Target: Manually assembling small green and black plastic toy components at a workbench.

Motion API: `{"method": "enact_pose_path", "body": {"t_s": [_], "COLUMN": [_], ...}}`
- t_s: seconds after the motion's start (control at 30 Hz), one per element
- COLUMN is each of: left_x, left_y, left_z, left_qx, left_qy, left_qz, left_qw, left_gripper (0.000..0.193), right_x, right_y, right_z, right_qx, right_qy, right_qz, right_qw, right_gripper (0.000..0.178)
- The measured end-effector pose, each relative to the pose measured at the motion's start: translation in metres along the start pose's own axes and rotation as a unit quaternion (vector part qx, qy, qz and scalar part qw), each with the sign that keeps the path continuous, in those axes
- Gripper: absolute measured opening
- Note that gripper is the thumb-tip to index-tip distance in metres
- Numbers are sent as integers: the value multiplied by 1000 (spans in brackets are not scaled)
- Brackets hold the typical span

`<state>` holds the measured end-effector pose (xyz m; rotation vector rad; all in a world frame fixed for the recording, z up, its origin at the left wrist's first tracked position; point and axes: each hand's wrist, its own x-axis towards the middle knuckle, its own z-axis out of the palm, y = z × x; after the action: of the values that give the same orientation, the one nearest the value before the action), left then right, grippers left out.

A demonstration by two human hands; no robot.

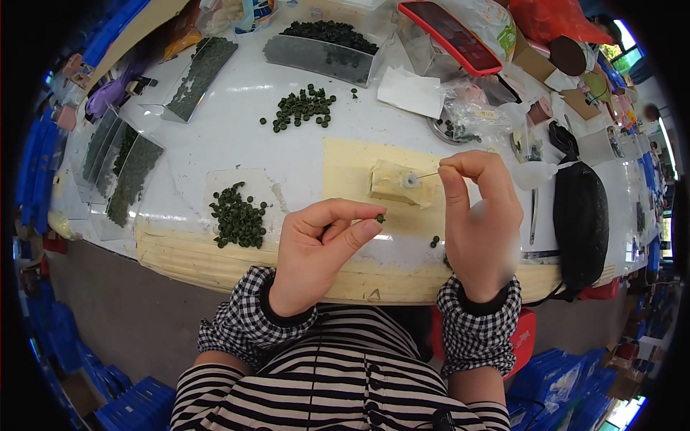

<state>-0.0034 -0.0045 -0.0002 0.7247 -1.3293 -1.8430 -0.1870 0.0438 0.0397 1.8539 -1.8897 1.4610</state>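
Between thumb and forefinger, my left hand (316,248) pinches a small dark green button-like piece (381,218). My right hand (483,212) is closed on a thin needle-like rod (429,175), which points left. Its tip is at a small whitish nozzle or cup (410,180) on top of a block wrapped in yellowish tape (386,179); whether it goes inside is too small to tell. The block stands on a yellow sheet (345,154). One loose pile of the same green pieces (238,217) lies left of my left hand, another pile (302,108) farther back.
Clear trays of green pieces stand at the back (316,59) and left (201,75). A red-cased phone (453,36) leans at the back right, above a white tissue (410,91). A black pouch (581,223) lies at the right edge, near metal tweezers (533,215).
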Motion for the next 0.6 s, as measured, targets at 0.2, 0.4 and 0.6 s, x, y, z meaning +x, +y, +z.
{"method": "enact_pose_path", "body": {"t_s": [0.2,0.4,0.6], "left_x": [3,3,2], "left_y": [0,3,3], "left_z": [1,-7,-3], "left_qx": [-130,-216,-131], "left_qy": [4,-13,-5], "left_qz": [-55,-111,-71], "left_qw": [990,970,989], "left_gripper": [16,18,17], "right_x": [-1,-19,-50], "right_y": [3,0,6], "right_z": [4,-32,-43], "right_qx": [-103,-96,-130], "right_qy": [-74,-126,-228], "right_qz": [-28,38,1], "right_qw": [992,987,965], "right_gripper": [16,15,14]}}
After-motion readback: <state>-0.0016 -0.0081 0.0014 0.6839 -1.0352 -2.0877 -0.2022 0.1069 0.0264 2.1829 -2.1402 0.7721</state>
